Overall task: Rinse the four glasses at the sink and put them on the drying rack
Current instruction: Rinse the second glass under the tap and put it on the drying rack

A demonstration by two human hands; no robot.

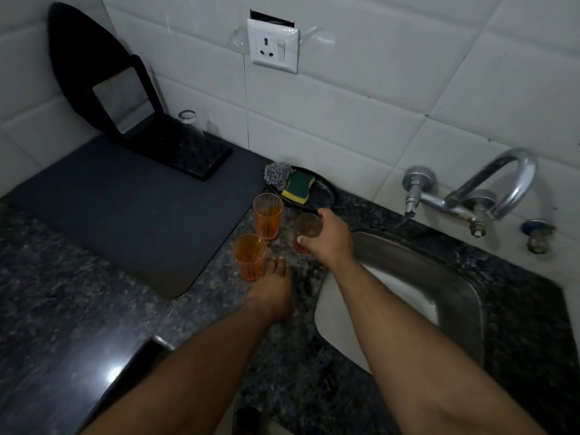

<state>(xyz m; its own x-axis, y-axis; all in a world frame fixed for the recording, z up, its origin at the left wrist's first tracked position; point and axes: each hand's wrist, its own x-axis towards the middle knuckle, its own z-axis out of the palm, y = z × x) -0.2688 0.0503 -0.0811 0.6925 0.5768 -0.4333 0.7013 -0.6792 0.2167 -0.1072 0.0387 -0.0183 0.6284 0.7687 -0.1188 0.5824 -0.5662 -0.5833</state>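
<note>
Grip first: right hand (329, 238) is closed from above on the rim of one orange glass (306, 229), thumb on the near side, other fingers on the far side, and the glass is on or just above the counter (94, 309); I cannot tell which. It is right beside the sink (439, 271), on its left edge. Left hand (273, 290) holds nothing, fingers straight and flat on the counter, tips just beside the near glass (249, 255). The far glass (267, 219) stands behind it, close to the dish (326, 189) w/ sponge (298, 186) and steel scrubber (276, 174). A 4th glass, clear (190, 127), seems to sit already upside down on the black rack (201, 155) at the wall, so approx. one of four is done, I think. For this step, a rim pinch is weak when wet, so better to lift straight up, not to drag, and to pass the glass low over the sink edge. The tap (489, 189) is well to the right and its spout comes forward, so the glass should go under the spout mouth, mouth of glass up, tilted a little. Left hand is free and could open the valve, or take the body of the glass for a safer hold. Also care not to knock the two standing glasses w/ the forearm. Light is poor, so whether the glasses hold liquid, I cannot tell.
</note>
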